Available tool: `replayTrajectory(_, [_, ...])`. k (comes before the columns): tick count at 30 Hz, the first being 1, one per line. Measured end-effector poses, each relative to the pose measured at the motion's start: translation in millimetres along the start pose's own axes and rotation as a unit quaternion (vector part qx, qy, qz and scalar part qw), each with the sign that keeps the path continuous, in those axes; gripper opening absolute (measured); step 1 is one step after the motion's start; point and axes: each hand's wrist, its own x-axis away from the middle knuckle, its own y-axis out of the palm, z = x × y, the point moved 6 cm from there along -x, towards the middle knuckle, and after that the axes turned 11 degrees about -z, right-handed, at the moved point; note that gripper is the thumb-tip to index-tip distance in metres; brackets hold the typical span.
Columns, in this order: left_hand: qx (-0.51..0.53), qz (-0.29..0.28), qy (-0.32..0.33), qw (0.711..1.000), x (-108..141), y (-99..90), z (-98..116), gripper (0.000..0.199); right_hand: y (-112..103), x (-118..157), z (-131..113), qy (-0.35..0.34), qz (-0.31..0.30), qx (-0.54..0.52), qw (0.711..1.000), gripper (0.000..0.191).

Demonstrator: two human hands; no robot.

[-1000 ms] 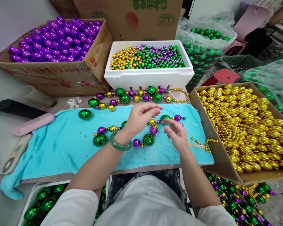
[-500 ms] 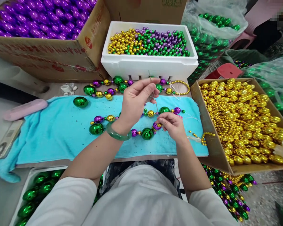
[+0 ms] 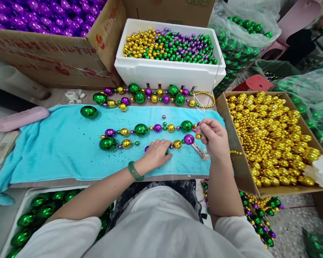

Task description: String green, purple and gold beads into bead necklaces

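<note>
My left hand [image 3: 157, 152], with a green bangle [image 3: 135, 171] on the wrist, lies palm down over the lower bead string on the towel. Its fingers are stretched out and cover part of a green bead; a purple bead peeks out beside it. My right hand [image 3: 214, 138] pinches a long thin needle [image 3: 214, 84] that points up. A gold bead [image 3: 198, 136] hangs by those fingertips. To the left of it are a large purple bead [image 3: 188, 139] and a gold bead [image 3: 177, 144]. An upper row of beads, with a green one [image 3: 141, 129], runs across the towel.
A blue towel [image 3: 61, 150] covers the table. Behind it stand a white foam box [image 3: 167, 73] of small beads and a carton [image 3: 56, 57] of purple ones. At right is a carton [image 3: 247, 172] of gold beads. A finished-looking bead strand [image 3: 139, 97] lies behind the towel.
My left hand has left the needle and come down onto the lower bead string. My right hand has moved right and slightly up, still pinching the needle; the string has shifted right.
</note>
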Motion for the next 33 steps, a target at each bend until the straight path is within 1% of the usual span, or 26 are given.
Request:
replayTrajectory(2, [-0.046, -0.004, -0.003, 0.999, 12.0, -11.4, -9.4, 0.026, -14.0, 2.3, -0.9, 0.017, 0.008, -0.019, 1.0, 0.027])
replayTrajectory(4, [-0.09, 0.004, -0.015, 0.996, 26.1, -27.3, -22.4, 0.019, -26.2, 4.5, 1.4, 0.028, 0.015, -0.036, 0.999, 0.027])
replayTrajectory(6, [-0.14, 0.019, -0.027, 0.99, 41.4, -42.2, -34.5, 0.012, -32.0, 6.4, 8.9, 0.041, 0.016, -0.05, 0.998, 0.028])
replayTrajectory(8, [-0.204, 0.023, -0.041, 0.978, 56.4, -52.2, -42.0, 0.008, -29.6, 8.2, 21.2, 0.062, 0.008, -0.069, 0.996, 0.03])
replayTrajectory(11, [-0.321, -0.007, -0.067, 0.945, 74.7, -59.5, -43.0, 0.011, -15.8, 11.4, 38.0, 0.1, -0.005, -0.119, 0.988, 0.034])
replayTrajectory(13, [-0.382, -0.029, -0.077, 0.921, 83.7, -64.6, -40.1, 0.014, -8.7, 12.6, 37.7, 0.084, 0.001, -0.153, 0.985, 0.036])
replayTrajectory(15, [-0.402, -0.025, -0.083, 0.911, 90.1, -71.8, -38.8, 0.016, -7.3, 12.3, 28.3, 0.033, 0.021, -0.171, 0.985, 0.034])
replayTrajectory(16, [-0.396, -0.009, -0.086, 0.914, 92.5, -75.6, -40.0, 0.021, -8.1, 12.0, 22.9, 0.006, 0.034, -0.172, 0.985, 0.033])
replayTrajectory(17, [-0.38, 0.014, -0.09, 0.921, 94.7, -78.4, -43.2, 0.03, -8.8, 11.4, 18.8, -0.013, 0.044, -0.168, 0.985, 0.032])
replayTrajectory(18, [-0.358, 0.038, -0.096, 0.928, 96.8, -79.5, -48.4, 0.042, -8.8, 10.6, 16.9, -0.02, 0.049, -0.163, 0.985, 0.031])
replayTrajectory(20, [-0.316, 0.071, -0.104, 0.94, 100.7, -74.6, -64.5, 0.065, -7.0, 9.4, 19.5, -0.007, 0.047, -0.149, 0.988, 0.031])
replayTrajectory(22, [-0.297, 0.072, -0.103, 0.947, 104.2, -63.5, -83.5, 0.076, -4.5, 9.7, 26.2, 0.013, 0.04, -0.137, 0.99, 0.031])
replayTrajectory(24, [-0.298, 0.07, -0.091, 0.947, 108.9, -55.6, -99.8, 0.079, -4.3, 11.7, 30.9, 0.016, 0.044, -0.13, 0.99, 0.031])
replayTrajectory(26, [-0.308, 0.083, -0.081, 0.944, 115.3, -57.0, -111.4, 0.076, -7.5, 14.2, 31.1, 0.006, 0.062, -0.124, 0.99, 0.031])
replayTrajectory(27, [-0.315, 0.093, -0.078, 0.941, 118.8, -60.7, -115.6, 0.071, -10.5, 15.4, 29.8, 0.001, 0.076, -0.122, 0.99, 0.03])
replayTrajectory(29, [-0.334, 0.106, -0.072, 0.934, 125.0, -70.4, -122.1, 0.052, -19.4, 17.4, 25.6, -0.008, 0.111, -0.115, 0.987, 0.028])
replayTrajectory(31, [-0.354, 0.113, -0.06, 0.926, 130.0, -79.8, -127.0, 0.031, -33.0, 19.5, 20.9, -0.015, 0.147, -0.118, 0.982, 0.023])
replayTrajectory(33, [-0.366, 0.12, -0.046, 0.922, 134.6, -88.1, -132.2, 0.022, -51.5, 22.8, 17.3, -0.02, 0.184, -0.134, 0.973, 0.018])
